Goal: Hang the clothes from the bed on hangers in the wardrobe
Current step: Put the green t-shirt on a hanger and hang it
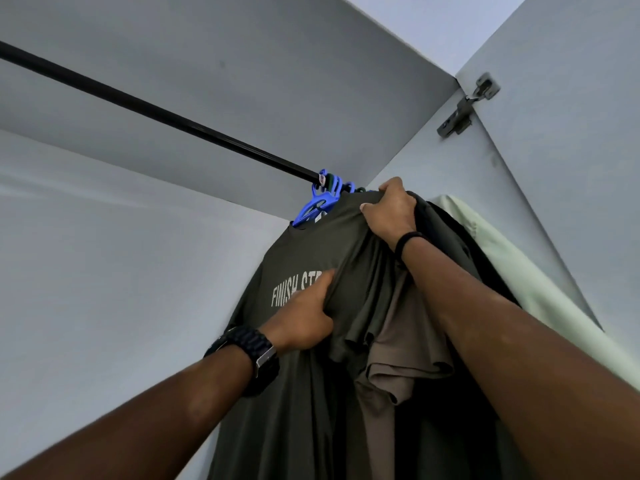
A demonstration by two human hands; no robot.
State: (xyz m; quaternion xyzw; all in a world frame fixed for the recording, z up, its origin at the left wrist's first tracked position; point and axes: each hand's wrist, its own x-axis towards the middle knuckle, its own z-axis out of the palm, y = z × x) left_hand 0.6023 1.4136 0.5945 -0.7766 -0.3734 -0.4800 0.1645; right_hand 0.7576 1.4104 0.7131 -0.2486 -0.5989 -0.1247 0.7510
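Head view, wardrobe [138, 237] rail [156, 110] holding olive T-shirt [294, 393] on blue hanger [320, 200], both hands, left [304, 318] and right [389, 209], gripping its fabric

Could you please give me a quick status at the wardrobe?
Left hand grips olive T-shirt chest. Right hand grips its shoulder. Shirt on blue hanger, on rail.

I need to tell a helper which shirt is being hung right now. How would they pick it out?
Follow the black rod to its right end. On the blue hanger hangs the dark olive T-shirt, held by both hands. Only it carries pale lettering; its neighbours are plain brown, black, pale green.
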